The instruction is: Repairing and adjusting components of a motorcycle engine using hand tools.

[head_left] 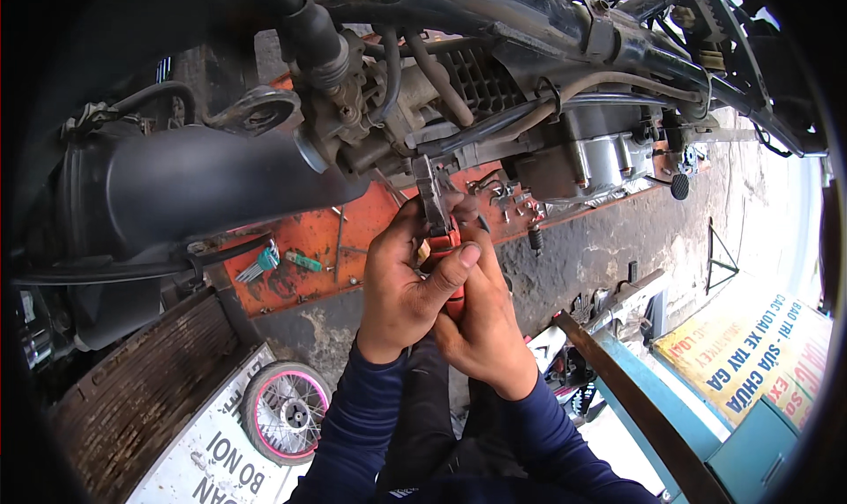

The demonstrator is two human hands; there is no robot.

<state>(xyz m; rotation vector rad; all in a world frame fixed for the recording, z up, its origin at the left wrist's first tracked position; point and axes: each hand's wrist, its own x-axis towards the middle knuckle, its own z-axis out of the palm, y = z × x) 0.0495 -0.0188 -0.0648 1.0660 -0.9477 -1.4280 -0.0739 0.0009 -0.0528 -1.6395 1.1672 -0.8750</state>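
Both my hands are closed together on pliers [431, 191] with red handles, held just below the motorcycle's engine [573, 164], hose fittings and frame tubes. My left hand [401, 288] lies over the grip, thumb across the red handle. My right hand [485, 319] wraps the handles from the right. The dark jaw end points up beside a metal pipe near the engine; whether it grips anything is unclear. A small yellowish piece [423, 250] shows between my fingers. A black cylindrical housing [203, 173] fills the upper left.
An orange metal tray [256, 292] under the motorcycle holds hex keys [260, 261], a green item [303, 261] and several tools. A pink-rimmed wheel [260, 407] lies lower left by a white signboard. At right stand a yellow sign [750, 328] and blue metal structure [732, 460].
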